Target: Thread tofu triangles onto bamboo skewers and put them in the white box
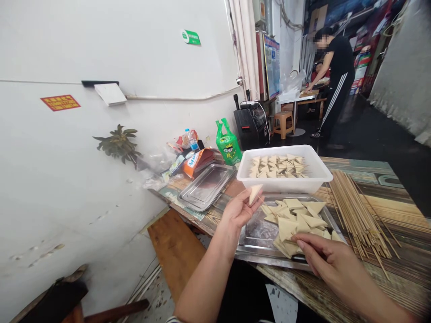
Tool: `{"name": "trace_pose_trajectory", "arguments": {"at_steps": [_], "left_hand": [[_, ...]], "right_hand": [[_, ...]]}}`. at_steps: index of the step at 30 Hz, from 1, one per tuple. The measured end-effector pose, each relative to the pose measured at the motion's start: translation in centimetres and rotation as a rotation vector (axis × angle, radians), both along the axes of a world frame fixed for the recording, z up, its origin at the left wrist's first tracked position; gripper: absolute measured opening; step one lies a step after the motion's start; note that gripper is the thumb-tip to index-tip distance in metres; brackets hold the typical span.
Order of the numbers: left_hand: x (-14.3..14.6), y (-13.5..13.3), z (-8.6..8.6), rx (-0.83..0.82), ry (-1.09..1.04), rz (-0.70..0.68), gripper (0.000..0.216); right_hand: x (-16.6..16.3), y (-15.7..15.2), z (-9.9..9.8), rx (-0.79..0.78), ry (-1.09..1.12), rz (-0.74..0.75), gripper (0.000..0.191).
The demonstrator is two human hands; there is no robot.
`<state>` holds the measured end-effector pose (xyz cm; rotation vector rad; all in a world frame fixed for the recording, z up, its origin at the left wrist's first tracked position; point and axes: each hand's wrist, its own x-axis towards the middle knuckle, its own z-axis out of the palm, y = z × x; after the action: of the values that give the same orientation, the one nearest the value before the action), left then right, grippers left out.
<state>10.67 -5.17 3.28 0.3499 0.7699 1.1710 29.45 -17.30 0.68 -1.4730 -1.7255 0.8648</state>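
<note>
The left grip (239, 210) pinches one pale triangle (256, 194) between thumb and fingers, while the right grip (328, 256) has thumb and forefinger drawn together on a thin stick (275, 217) whose long axis runs away and leftward, toward that triangle; whether its tip meets the triangle is too fine to tell. From the right grip the held triangle lies forward and left, and the pile of triangles (299, 217) in the metal tray (257, 235) sits just beyond its fingertips, nearer it than the left grip.
</note>
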Motion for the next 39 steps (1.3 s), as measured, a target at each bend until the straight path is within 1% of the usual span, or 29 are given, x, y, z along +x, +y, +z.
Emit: {"name": "trace_pose_trajectory", "arguments": {"at_steps": [7,11,18,23,26,31,39], "left_hand": [[0.1,-0.3,0.0,0.093,0.068,0.011,0.009],[0.5,-0.5,-0.1,0.101,0.082,-0.006,0.011],[0.9,-0.9,0.5,0.105,0.078,-0.014,0.011],[0.7,-0.4,0.0,0.126,0.053,-0.037,0.012],[0.9,-0.4,-0.2,0.113,0.049,-0.034,0.01],[1.2,-0.8,0.0,0.095,0.023,-0.036,0.009],[1.7,-1.0,0.1,0.054,-0.01,-0.069,0.012]], "right_hand": [[-0.2,0.1,0.2,0.027,-0.011,0.006,0.035],[-0.2,-0.1,0.1,0.025,-0.016,0.0,0.038],[-0.4,-0.1,-0.2,0.035,-0.019,-0.032,0.038],[-0.5,-0.1,-0.2,0.051,-0.037,-0.036,0.037],[-0.4,-0.1,-0.3,0.11,-0.046,-0.059,0.033],[-0.4,0.0,-0.4,0.178,-0.046,-0.084,0.029],[-0.6,0.0,-0.6,0.157,-0.064,-0.084,0.034]]}}
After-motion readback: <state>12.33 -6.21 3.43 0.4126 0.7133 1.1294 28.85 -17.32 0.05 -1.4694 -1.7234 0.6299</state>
